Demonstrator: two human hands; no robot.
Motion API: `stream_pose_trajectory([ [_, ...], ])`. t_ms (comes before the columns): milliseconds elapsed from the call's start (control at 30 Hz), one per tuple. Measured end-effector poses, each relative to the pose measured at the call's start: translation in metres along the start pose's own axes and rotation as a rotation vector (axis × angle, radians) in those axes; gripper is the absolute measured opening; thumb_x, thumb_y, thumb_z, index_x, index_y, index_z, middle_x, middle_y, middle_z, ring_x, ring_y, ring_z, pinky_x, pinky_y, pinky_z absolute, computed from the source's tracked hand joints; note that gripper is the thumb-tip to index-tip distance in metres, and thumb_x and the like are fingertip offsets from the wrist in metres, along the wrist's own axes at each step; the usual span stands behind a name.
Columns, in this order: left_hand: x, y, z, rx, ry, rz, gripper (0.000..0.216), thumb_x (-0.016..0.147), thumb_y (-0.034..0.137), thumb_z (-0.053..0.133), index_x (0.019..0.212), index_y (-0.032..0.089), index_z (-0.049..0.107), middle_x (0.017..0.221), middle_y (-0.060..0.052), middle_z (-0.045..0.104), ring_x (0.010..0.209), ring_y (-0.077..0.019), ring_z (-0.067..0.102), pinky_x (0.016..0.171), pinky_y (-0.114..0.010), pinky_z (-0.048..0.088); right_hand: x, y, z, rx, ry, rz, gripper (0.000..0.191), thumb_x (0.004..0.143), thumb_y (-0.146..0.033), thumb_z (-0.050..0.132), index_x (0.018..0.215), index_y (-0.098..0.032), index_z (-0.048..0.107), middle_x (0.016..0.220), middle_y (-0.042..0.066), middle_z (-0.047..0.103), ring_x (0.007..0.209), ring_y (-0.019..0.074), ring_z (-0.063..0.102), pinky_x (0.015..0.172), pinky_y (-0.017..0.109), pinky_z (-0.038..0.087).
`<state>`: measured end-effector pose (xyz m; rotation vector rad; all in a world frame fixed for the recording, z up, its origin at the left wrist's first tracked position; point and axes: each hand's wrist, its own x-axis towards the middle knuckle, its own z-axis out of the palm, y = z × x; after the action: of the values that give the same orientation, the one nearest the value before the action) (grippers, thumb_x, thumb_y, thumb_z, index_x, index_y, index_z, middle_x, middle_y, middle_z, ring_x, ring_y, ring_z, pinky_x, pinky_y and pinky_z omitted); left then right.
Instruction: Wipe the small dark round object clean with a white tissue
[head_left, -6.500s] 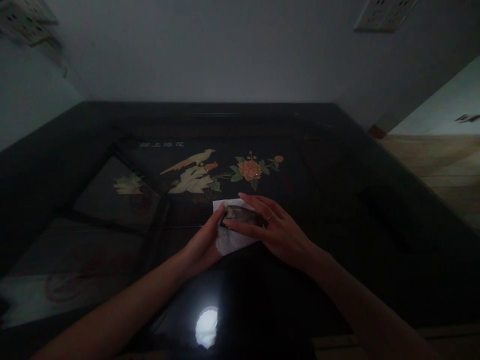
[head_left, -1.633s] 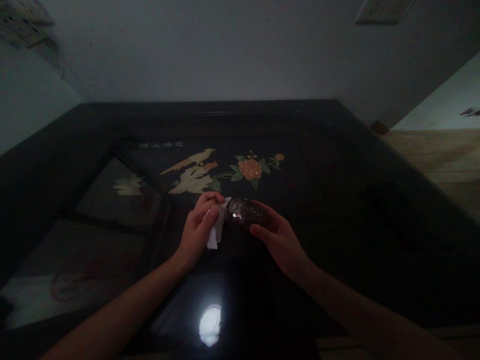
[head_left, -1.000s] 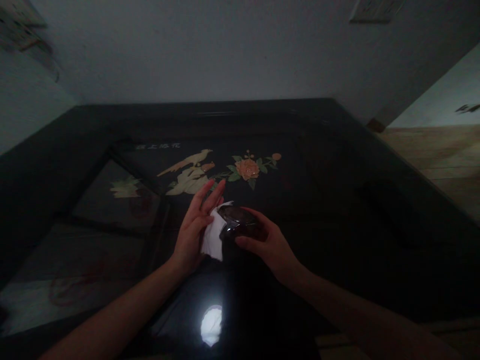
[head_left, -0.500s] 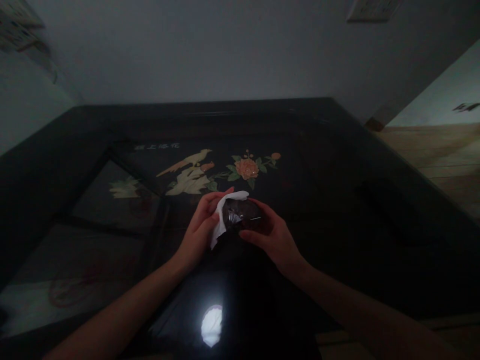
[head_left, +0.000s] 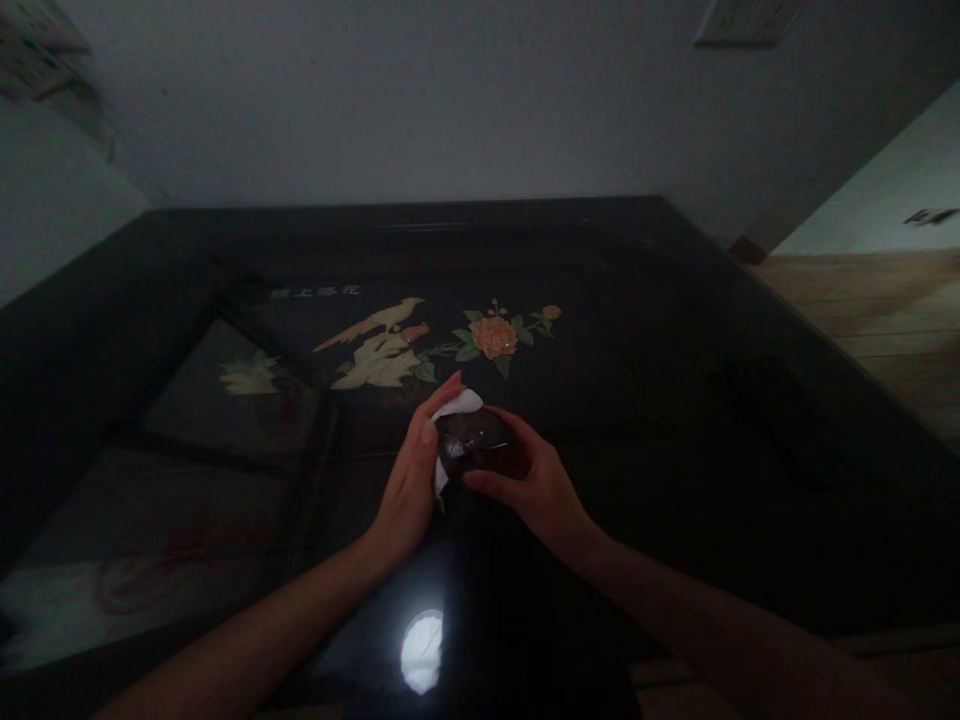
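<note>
Fingers of your left hand (head_left: 409, 485) hold a white tissue (head_left: 460, 403) against a dark shiny object (head_left: 477, 432) over the desk (head_left: 660, 400), its right side gripped by your right hand (head_left: 546, 488); you seem mid-wipe, and another stroke would need that grip steady

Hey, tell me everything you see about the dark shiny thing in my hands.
The dark glossy object is brownish-black and rounded, with pale highlights; it looks like glass or clear plastic, though the dim light leaves that unsure. The right hand grips its right end, thumb at the near side. The left hand holds a white sheet against its left end. It is over the dark table; whether it touches the surface is unclear.
</note>
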<state>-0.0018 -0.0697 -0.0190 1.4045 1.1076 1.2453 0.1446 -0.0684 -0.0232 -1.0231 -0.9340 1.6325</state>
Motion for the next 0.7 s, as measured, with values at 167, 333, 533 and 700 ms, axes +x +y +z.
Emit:
stream_pose_trajectory([
  [167,-0.006,0.005,0.0,0.241,-0.129,0.271,0.042,0.097,0.037,0.035,0.137,0.027,0.043,0.151,-0.005,0.035,0.142,-0.023,0.024,0.118,-0.043,0.013,0.001,-0.005,-0.002,0.009,0.023,0.026,0.063,0.055,-0.024,0.085,0.111,-0.024,0.058,0.112,0.004,0.068,0.106,0.0238,0.064,0.098,0.041,0.049],
  [333,0.004,0.0,-0.003,-0.093,-0.015,-0.028,0.042,0.097,0.044,0.032,0.126,0.023,0.053,0.134,-0.007,0.056,0.12,-0.0231,0.053,0.103,-0.038,0.04,-0.005,-0.004,0.002,0.033,-0.042,0.038,0.063,0.053,-0.022,0.086,0.11,-0.026,0.059,0.109,0.003,0.07,0.104,0.0233,0.065,0.095,0.042,0.051],
  [533,0.007,-0.006,0.003,-0.239,0.051,-0.228,0.047,0.096,0.049,0.03,0.116,0.017,0.059,0.123,-0.008,0.063,0.112,-0.0238,0.059,0.1,-0.038,0.043,-0.002,-0.001,0.001,0.042,-0.047,0.034,0.064,0.053,-0.024,0.086,0.111,-0.025,0.059,0.111,0.004,0.069,0.103,0.0235,0.066,0.095,0.042,0.052],
  [700,-0.003,0.001,0.005,0.192,0.047,0.207,0.04,0.095,0.043,0.037,0.127,0.022,0.051,0.136,-0.008,0.052,0.129,-0.0231,0.044,0.111,-0.041,0.028,-0.003,0.0,0.002,0.008,0.008,-0.013,0.061,0.055,-0.024,0.085,0.11,-0.024,0.057,0.112,0.004,0.068,0.106,0.0227,0.064,0.096,0.039,0.051],
])
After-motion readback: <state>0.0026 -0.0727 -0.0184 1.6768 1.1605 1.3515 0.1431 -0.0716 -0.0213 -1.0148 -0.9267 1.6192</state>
